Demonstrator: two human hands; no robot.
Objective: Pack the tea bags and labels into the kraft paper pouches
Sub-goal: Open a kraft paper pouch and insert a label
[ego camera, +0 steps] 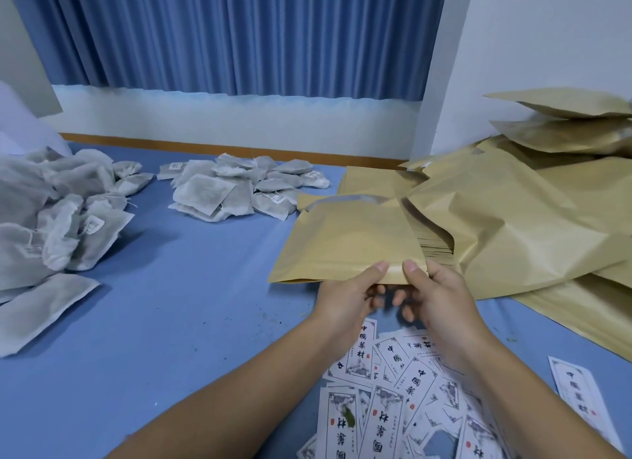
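Both hands pinch the near edge of one kraft paper pouch (345, 239), the left hand (345, 299) and the right hand (436, 296) side by side with thumbs on top and fingers curled underneath. The pouch lies flat, its mouth pointing away from the person, with a pale strip showing along that far opening.

Nearer than the pouch, under the forearms, a loose heap of white labels (403, 400) covers the blue tabletop (191, 304). They carry black brush-style Chinese characters, 中国药材 as far as can be read, with a small red seal and a grey ink drawing inside a thin frame. A green leaf scrap (349, 418) sits on one of them. One more label (578, 397) lies apart, to the right of the heap.

Right of the held pouch, and partly touching it, a sprawl of empty kraft pouches (513, 226) spreads out, and behind it more pouches are stacked (564, 123) against the white wall.

Left of the held pouch, well apart, a big pile of grey tea bags (51, 212) rests with strings and small white tags whose print is too small to read. Beyond the pouch's far left corner sits a second tea bag pile (239, 188).

Behind everything hangs a blue curtain (239, 34).
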